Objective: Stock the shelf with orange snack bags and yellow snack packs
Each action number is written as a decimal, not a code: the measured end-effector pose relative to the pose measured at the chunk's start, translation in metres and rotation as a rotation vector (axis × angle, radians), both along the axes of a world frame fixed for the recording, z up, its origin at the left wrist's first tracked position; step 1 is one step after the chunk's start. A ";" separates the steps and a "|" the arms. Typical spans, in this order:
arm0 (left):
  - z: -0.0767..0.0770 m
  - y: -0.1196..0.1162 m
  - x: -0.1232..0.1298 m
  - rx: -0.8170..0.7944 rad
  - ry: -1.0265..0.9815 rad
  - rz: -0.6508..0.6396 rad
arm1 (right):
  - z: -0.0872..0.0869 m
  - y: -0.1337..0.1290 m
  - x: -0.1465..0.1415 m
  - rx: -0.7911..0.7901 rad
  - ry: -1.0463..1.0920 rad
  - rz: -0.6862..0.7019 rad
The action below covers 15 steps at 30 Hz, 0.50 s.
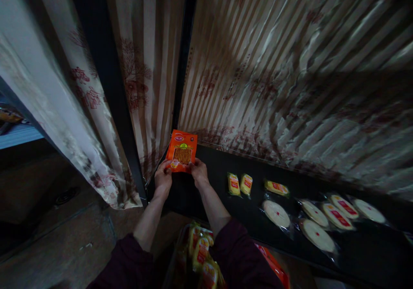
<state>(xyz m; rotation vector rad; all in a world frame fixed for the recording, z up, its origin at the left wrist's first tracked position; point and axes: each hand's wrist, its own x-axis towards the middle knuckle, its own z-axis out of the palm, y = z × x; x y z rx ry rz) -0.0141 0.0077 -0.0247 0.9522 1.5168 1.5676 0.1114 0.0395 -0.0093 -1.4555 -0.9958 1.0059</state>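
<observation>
An orange snack packet (182, 150) with a window showing brown sticks is held between my two hands at the far left end of a black shelf (213, 164). My left hand (163, 178) pinches its lower left corner. At the lower right corner, my right hand (198, 171) grips the same packet. The packet's face is towards me, its top leaning near the curtain corner. To the right on the shelf are two upright yellow packages (234, 184) and one lying sideways (276, 188).
Several wrapped round white items (276, 213) and yellow-red packages (337, 215) lie on the shelf's right. Below my arms sits a container of yellow packages (200, 253), beside an orange-red packet (274, 265). Patterned curtains (258, 73) and a dark post (106, 65) border the shelf.
</observation>
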 end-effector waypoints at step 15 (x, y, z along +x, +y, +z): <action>-0.009 0.004 -0.004 0.023 0.296 -0.011 | 0.017 -0.001 0.004 -0.293 -0.805 0.108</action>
